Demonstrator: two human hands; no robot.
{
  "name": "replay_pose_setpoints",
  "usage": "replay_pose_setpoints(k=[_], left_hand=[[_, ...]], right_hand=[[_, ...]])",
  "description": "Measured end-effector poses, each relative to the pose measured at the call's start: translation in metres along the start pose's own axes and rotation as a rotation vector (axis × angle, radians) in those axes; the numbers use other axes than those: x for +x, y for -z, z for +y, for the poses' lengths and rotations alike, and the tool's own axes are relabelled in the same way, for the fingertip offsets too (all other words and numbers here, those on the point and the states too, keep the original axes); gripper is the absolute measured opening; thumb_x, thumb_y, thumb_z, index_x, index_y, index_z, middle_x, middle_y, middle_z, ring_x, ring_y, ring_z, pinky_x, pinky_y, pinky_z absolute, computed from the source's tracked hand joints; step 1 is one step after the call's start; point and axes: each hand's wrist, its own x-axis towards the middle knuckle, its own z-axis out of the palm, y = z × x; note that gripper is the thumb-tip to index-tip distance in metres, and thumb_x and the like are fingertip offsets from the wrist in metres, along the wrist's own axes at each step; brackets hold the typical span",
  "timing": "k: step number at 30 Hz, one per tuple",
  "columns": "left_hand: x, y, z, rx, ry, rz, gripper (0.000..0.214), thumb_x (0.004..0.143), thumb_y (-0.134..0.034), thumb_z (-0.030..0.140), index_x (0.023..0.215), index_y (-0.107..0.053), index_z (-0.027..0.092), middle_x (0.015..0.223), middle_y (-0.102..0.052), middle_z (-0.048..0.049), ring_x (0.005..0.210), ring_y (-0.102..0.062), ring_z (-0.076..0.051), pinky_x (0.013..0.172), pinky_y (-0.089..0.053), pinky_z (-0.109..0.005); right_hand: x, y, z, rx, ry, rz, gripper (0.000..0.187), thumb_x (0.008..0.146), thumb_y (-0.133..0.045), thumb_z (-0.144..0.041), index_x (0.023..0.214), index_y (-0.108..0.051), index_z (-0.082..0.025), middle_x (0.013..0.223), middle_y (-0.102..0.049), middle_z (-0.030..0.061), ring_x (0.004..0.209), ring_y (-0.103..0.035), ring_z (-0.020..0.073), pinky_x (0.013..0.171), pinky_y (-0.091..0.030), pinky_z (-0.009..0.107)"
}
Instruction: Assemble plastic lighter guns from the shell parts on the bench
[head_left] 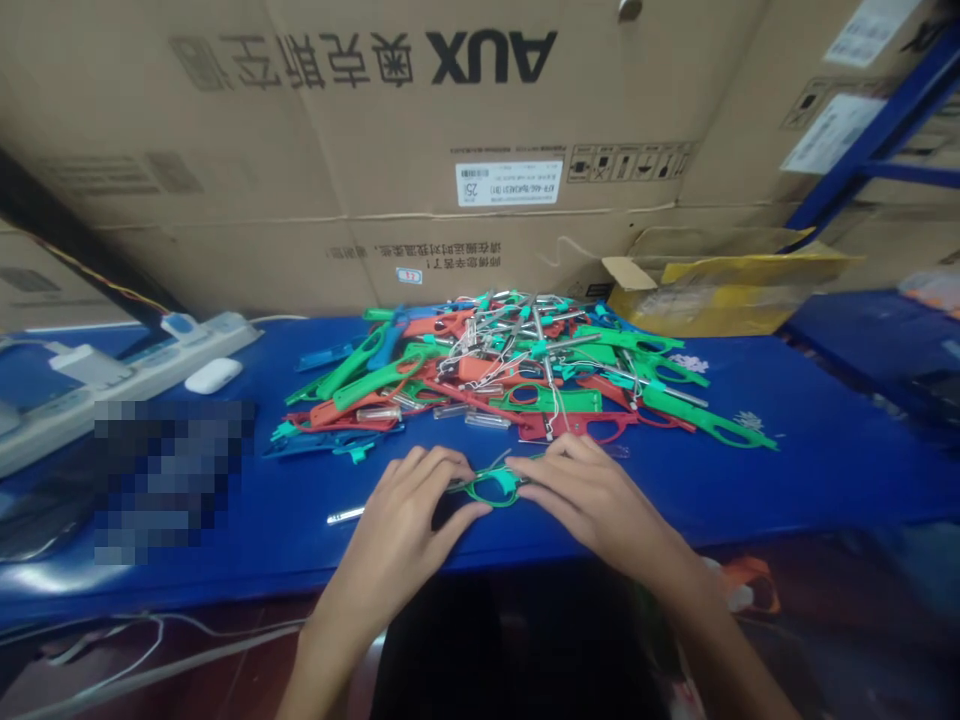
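Close to the front edge of the table, both my hands are on a green utility lighter [493, 497] with a teal trigger [507, 480]. My left hand [420, 500] grips it from the left, fingers over the barrel side and thumb at the loop. From under that hand a silver metal tube [346, 516] sticks out to the left. The fingers of my right hand [581, 490] pinch the other end beside the trigger, hiding much of it. Just beyond lies a heap of lighter parts: green shells [375, 385], red shells [574, 425], metal tubes and thin wires.
A white power strip [142, 380] and a white earbud case [214, 375] lie at the left, near a dark, pixelated object. Behind the heap stand a large cardboard box [360, 180] and a small yellow-taped carton [712, 300]. A blue metal frame [855, 140] rises at right.
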Motion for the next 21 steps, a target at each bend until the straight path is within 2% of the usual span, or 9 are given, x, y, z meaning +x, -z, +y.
replay_pose_setpoints(k=[2, 4, 7, 10, 11, 13, 16, 19, 21], left_hand=[[0.000, 0.000, -0.001, -0.012, -0.003, -0.004, 0.018, 0.099, -0.064, 0.039, 0.109, -0.063, 0.024, 0.113, -0.068, -0.0027, 0.101, -0.061, -0.023, 0.085, -0.043, -0.038], [0.000, 0.000, -0.002, -0.029, 0.002, -0.003, 0.018, 0.100, -0.063, 0.039, 0.110, -0.062, 0.025, 0.112, -0.069, -0.0024, 0.100, -0.061, -0.023, 0.086, -0.044, -0.039], [-0.002, 0.000, -0.003, -0.039, 0.026, 0.031, 0.022, 0.098, -0.066, 0.039, 0.114, -0.060, 0.025, 0.109, -0.069, -0.0027, 0.100, -0.061, -0.024, 0.087, -0.045, -0.040], [-0.004, 0.000, -0.003, -0.038, 0.051, 0.061, 0.032, 0.094, -0.070, 0.042, 0.119, -0.058, 0.026, 0.110, -0.068, -0.0036, 0.101, -0.061, -0.026, 0.088, -0.046, -0.041], [-0.004, 0.000, -0.002, -0.039, 0.054, 0.067, 0.034, 0.093, -0.071, 0.042, 0.120, -0.058, 0.026, 0.112, -0.067, -0.0037, 0.103, -0.061, -0.026, 0.088, -0.047, -0.041], [-0.004, 0.000, -0.001, -0.039, 0.052, 0.078, 0.036, 0.093, -0.072, 0.043, 0.121, -0.058, 0.026, 0.115, -0.067, -0.0035, 0.105, -0.060, -0.026, 0.090, -0.047, -0.041], [-0.003, 0.000, 0.001, -0.035, 0.048, 0.100, 0.036, 0.094, -0.070, 0.044, 0.122, -0.058, 0.026, 0.117, -0.067, -0.0038, 0.109, -0.060, -0.026, 0.093, -0.047, -0.041], [-0.003, 0.000, -0.002, -0.042, 0.043, 0.145, 0.036, 0.096, -0.067, 0.045, 0.125, -0.057, 0.025, 0.121, -0.067, -0.0052, 0.115, -0.059, -0.027, 0.097, -0.047, -0.042], [-0.002, -0.001, -0.005, -0.037, 0.036, 0.194, 0.031, 0.100, -0.063, 0.041, 0.126, -0.058, 0.025, 0.123, -0.067, -0.0058, 0.117, -0.058, -0.026, 0.101, -0.046, -0.044]], right_hand=[[0.000, 0.001, -0.001, 0.030, -0.025, 0.074, 0.033, 0.102, -0.059, -0.030, 0.134, -0.065, -0.024, 0.110, -0.076, 0.0054, 0.099, -0.063, 0.0215, 0.090, -0.054, 0.041], [-0.001, 0.002, 0.000, 0.071, -0.048, 0.209, 0.031, 0.100, -0.063, -0.027, 0.130, -0.067, -0.023, 0.114, -0.076, 0.0058, 0.102, -0.065, 0.0216, 0.092, -0.054, 0.040], [0.000, 0.007, 0.002, 0.092, -0.148, 0.504, 0.020, 0.098, -0.063, -0.019, 0.115, -0.071, -0.025, 0.111, -0.077, 0.0057, 0.103, -0.069, 0.0220, 0.096, -0.054, 0.041], [-0.001, 0.012, 0.004, 0.041, -0.274, 0.784, 0.018, 0.099, -0.059, -0.016, 0.109, -0.072, -0.024, 0.109, -0.075, 0.0077, 0.106, -0.069, 0.0235, 0.098, -0.054, 0.043], [-0.003, 0.013, 0.003, 0.005, -0.285, 0.837, 0.019, 0.099, -0.059, -0.015, 0.110, -0.072, -0.024, 0.110, -0.074, 0.0083, 0.107, -0.069, 0.0241, 0.098, -0.054, 0.044], [-0.013, 0.012, 0.000, -0.094, -0.271, 0.865, 0.021, 0.097, -0.060, -0.014, 0.111, -0.072, -0.023, 0.112, -0.073, 0.0091, 0.109, -0.069, 0.0253, 0.098, -0.054, 0.045], [-0.053, 0.003, -0.004, -0.242, -0.311, 0.852, 0.021, 0.094, -0.064, -0.015, 0.111, -0.073, -0.022, 0.115, -0.073, 0.0101, 0.108, -0.069, 0.0267, 0.097, -0.054, 0.047], [-0.118, -0.020, -0.005, -0.424, -0.517, 0.959, 0.020, 0.092, -0.067, -0.020, 0.111, -0.075, -0.021, 0.117, -0.073, 0.0129, 0.109, -0.069, 0.0316, 0.099, -0.051, 0.053], [-0.160, -0.038, -0.005, -0.496, -0.617, 1.019, 0.021, 0.093, -0.066, -0.030, 0.109, -0.077, -0.022, 0.113, -0.072, 0.0143, 0.104, -0.070, 0.0349, 0.091, -0.054, 0.055]])
